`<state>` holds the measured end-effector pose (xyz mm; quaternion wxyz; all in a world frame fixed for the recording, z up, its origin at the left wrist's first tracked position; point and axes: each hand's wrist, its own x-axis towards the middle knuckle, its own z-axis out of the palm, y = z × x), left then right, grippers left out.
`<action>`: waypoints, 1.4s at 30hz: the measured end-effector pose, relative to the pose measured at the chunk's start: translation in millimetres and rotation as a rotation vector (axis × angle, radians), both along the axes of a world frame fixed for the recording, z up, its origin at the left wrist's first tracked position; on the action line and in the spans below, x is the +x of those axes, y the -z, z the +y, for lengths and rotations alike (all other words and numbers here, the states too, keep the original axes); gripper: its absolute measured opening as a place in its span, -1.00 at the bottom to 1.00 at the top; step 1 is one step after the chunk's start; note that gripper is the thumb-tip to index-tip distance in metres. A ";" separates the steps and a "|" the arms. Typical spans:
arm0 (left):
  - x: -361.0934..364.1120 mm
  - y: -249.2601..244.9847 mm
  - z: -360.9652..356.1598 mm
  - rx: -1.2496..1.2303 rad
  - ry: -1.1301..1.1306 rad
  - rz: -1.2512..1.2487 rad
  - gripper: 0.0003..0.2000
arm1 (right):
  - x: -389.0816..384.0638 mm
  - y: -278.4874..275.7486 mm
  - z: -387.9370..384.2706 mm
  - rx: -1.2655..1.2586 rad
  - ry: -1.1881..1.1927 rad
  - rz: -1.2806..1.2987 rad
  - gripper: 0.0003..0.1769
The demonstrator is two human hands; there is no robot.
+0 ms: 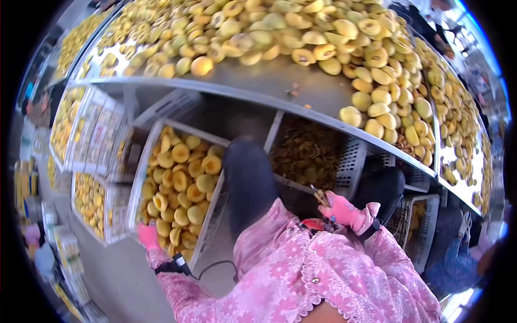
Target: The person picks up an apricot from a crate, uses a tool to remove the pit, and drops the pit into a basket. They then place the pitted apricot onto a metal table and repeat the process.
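Pink gloves cover both hands, and the sleeves are pink with a flower print. The left hand is low at the near corner of a white plastic crate filled with halved yellow peaches. It touches the rim there, but its grip is too small and blurred to tell whether it is spread or closed. A black band with a cable sits on that wrist. The right hand is held up by the lap, its grip pinched around a small tool whose tip points up toward a second crate of brown pits. Both crates stand under the steel table, which is heaped with peach pieces. More filled crates are stacked at the left.
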<state>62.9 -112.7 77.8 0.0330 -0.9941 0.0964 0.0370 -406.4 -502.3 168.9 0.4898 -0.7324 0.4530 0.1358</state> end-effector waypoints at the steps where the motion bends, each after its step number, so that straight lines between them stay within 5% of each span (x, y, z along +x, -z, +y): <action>1: 5.5 -29.3 -29.3 -0.422 0.121 0.073 -0.58 | -5.1 -5.4 -1.2 0.025 0.047 -0.036 -0.57; 2: 6.0 -61.9 -58.3 -0.838 0.232 0.158 -0.59 | -4.7 -10.6 -2.0 0.052 0.085 -0.075 -0.58; 7: -89.3 -186.5 -271.7 -1.115 0.425 0.774 -0.60 | -32.5 -23.0 -3.5 -0.041 0.105 -0.262 -0.60; 10: -145.8 -201.7 -377.6 -1.077 0.610 0.938 -0.57 | -55.4 -23.2 -3.9 0.038 0.213 -0.302 -0.58; 12: -187.1 -194.4 -439.3 -1.007 1.026 0.824 -0.69 | -73.8 -8.9 -4.5 0.022 0.232 -0.328 -0.56; 13: -199.3 -179.2 -470.4 -1.035 1.027 1.021 -0.71 | -79.2 -13.2 -7.7 0.044 0.261 -0.326 -0.55; 18: -301.0 -144.7 -561.0 -0.585 1.423 0.379 -0.56 | -101.8 -27.0 -18.7 0.100 0.380 -0.378 -0.48; 22: -330.5 -125.5 -577.0 -0.149 1.398 0.263 -0.52 | -107.7 -39.5 -26.7 0.121 0.427 -0.339 -0.49; 25: -307.6 -117.8 -568.4 -0.772 1.082 0.945 -0.49 | -110.7 -26.5 -29.2 0.098 0.498 -0.536 -0.67; 26: -294.9 -113.7 -562.7 -0.911 0.734 1.420 -0.50 | -110.9 -24.6 -32.3 0.108 0.480 -0.617 -0.67; 29: -278.1 -133.1 -526.4 -1.296 0.198 2.158 -0.55 | -104.0 -33.7 -45.5 0.148 0.431 -0.623 -0.57; 35: -281.8 -150.1 -464.3 -1.315 -0.052 2.217 -0.50 | -56.3 -65.4 -57.1 -0.040 0.373 -0.605 -0.70; 42: -297.3 -154.2 -428.2 -1.388 0.163 1.895 -0.59 | -22.0 -72.1 -47.9 -0.416 0.291 -0.707 -0.71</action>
